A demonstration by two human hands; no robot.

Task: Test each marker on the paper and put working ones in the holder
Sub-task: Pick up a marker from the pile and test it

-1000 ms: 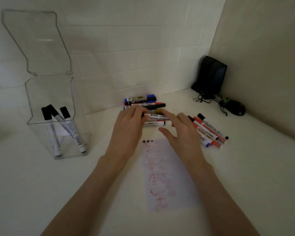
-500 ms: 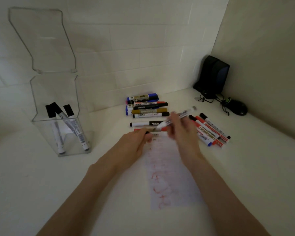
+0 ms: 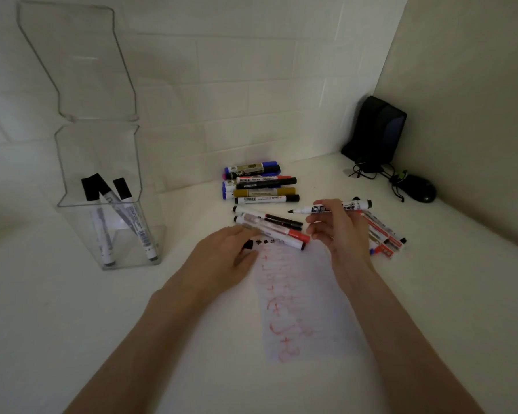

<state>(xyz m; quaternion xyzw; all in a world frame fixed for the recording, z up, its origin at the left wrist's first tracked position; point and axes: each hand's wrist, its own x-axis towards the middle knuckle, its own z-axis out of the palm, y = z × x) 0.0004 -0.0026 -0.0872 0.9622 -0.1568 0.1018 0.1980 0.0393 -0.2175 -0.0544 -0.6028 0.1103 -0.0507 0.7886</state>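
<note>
- Above the top edge of the paper (image 3: 308, 297), an uncapped marker (image 3: 353, 205) is held level in the air, its black tip pointing left and its white barrel carrying a printed label.
- The right hand (image 3: 338, 231) grips that marker, with fingers and thumb curled round the middle of the barrel.
- The left hand (image 3: 219, 258) rests at the paper's top left corner, its fingertips pinching a small black cap (image 3: 247, 245).
- The paper lies flat on the white table (image 3: 72, 324), covered in red scribbles, with a few black marks along its top.
- Several loose markers (image 3: 269, 227) lie across the paper's top edge, between the two hands.
- Farther back, a stack of markers (image 3: 260, 183) lies near the tiled wall; another bunch (image 3: 385, 237) lies just right of the right hand.
- Well to the left stands the clear holder (image 3: 72, 162), lid raised, with three black-capped markers (image 3: 126, 216) leaning inside.
- At the far right corner sit a black speaker (image 3: 374, 130) and a black mouse (image 3: 422, 191), with cables between them.
</note>
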